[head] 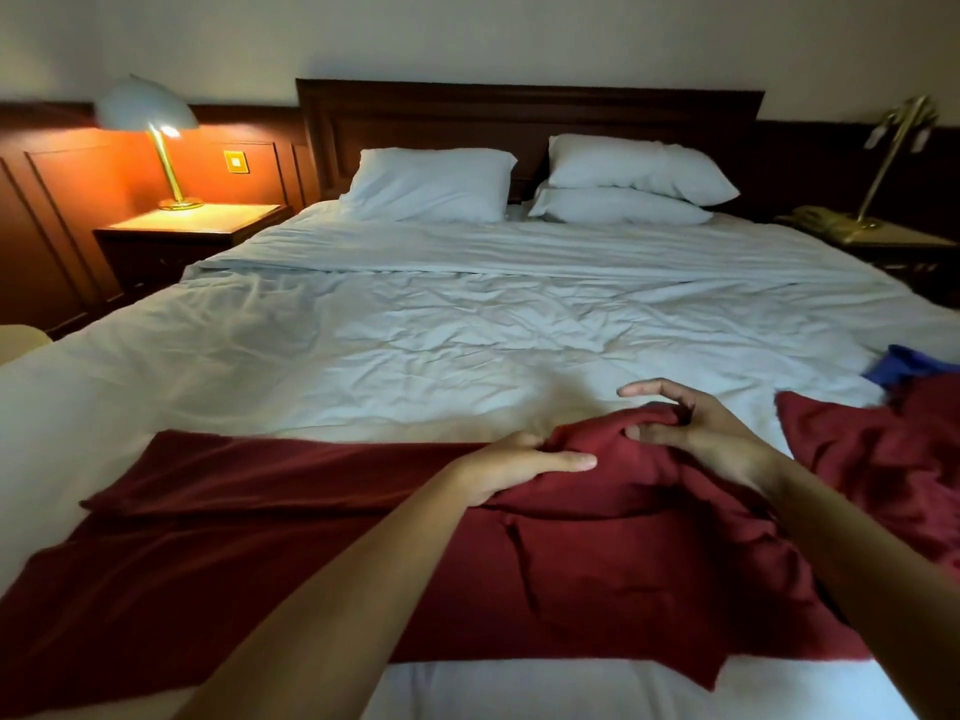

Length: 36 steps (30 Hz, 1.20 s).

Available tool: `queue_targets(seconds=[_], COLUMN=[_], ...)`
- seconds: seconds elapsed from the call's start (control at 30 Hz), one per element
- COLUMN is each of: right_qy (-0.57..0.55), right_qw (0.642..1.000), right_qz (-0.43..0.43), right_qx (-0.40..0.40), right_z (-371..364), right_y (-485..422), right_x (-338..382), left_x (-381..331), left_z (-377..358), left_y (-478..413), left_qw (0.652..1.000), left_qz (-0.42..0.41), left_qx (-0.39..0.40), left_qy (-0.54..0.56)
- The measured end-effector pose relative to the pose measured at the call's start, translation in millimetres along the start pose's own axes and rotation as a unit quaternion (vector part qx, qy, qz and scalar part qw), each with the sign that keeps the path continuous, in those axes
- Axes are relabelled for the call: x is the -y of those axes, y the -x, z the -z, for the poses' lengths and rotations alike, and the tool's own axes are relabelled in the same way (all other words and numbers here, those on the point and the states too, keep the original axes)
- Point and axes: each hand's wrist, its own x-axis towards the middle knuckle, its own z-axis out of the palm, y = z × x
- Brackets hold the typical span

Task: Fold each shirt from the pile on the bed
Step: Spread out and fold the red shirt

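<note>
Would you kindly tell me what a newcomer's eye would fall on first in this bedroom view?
The dark red shirt spread across the near end of the white bed stands out first, with the left hand and right hand holding its bunched far edge. At far left a lit lamp glows orange on a nightstand; at the right edge lies more red cloth with a blue garment behind it.

White-sheeted bed, dark red shirt spread near edge; three pillows at headboard; shirt pile right
</note>
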Motion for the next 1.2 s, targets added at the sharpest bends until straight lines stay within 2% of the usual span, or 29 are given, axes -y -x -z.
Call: queue_targets(seconds=[0.1, 0.17, 0.27, 0.33, 0.43, 0.53, 0.63, 0.73, 0.77, 0.83, 0.93, 1.03, 1.1, 1.2], right_qy=[-0.028, -0.035, 0.095, 0.131, 0.064, 0.021, 0.189, 0.256, 0.255, 0.158, 0.06, 0.068, 0.046, 0.033], right_qw=[0.999, 0.998, 0.987, 0.984, 0.996, 0.995, 0.97, 0.95, 0.952, 0.975, 0.99, 0.99, 0.985, 0.971], right_qz=[-0.01, -0.058, -0.106, -0.088, -0.062, -0.088, -0.128, -0.139, -0.132, -0.13, -0.123, -0.124, -0.169, -0.235], right_qx=[-0.013, 0.009, 0.074, 0.08, 0.025, 0.046, 0.085, 0.108, 0.103, 0.086, 0.029, 0.013, -0.002, 0.035], right_z=[-1.3, 0.4, 3.7, 4.4, 8.2, 12.1, 15.2, 11.7, 6.6, 2.2, 7.0, 10.1, 12.4, 20.5], right_y=[-12.1, -16.4, -18.8, -21.2, -20.1, -13.9, -9.6, -8.0, -5.5, -4.3, -9.7, -8.6, -10.7, -17.7], right_x=[-6.4, -20.1, -43.4, -54.0, -58.3, -53.5, -52.0, -51.4, -45.5, -39.1, -49.0, -50.8, -48.3, -54.0], left_x=[2.4, 8.9, 15.3, 16.5, 15.9, 12.9, 5.1, 0.8, -0.6, 0.6, 3.5, 10.9, 16.1, 15.2], left_z=[3.1, 6.9, 11.7, 11.2, 9.1, 9.2, 7.8, 5.4, 4.9, 6.1, 7.6, 9.6, 13.4, 18.5], left_y=[-10.8, -15.0, -16.2, -15.7, -14.6, -15.5, -14.4, -15.0, -14.7, -16.9, -18.2, -18.4, -19.0, -17.0], left_qw=[0.999, 0.992, 0.974, 0.966, 0.959, 0.954, 0.942, 0.934, 0.931, 0.927, 0.934, 0.952, 0.961, 0.979], left_qz=[0.01, -0.013, -0.043, -0.055, -0.062, -0.064, -0.055, -0.063, -0.06, -0.049, -0.009, 0.038, 0.054, 0.067], left_qx=[-0.025, -0.047, -0.052, -0.02, -0.005, 0.012, 0.022, 0.004, -0.003, -0.013, -0.02, -0.013, 0.009, 0.023], left_qy=[0.03, 0.114, 0.217, 0.252, 0.275, 0.293, 0.331, 0.35, 0.361, 0.373, 0.358, 0.304, 0.272, 0.193])
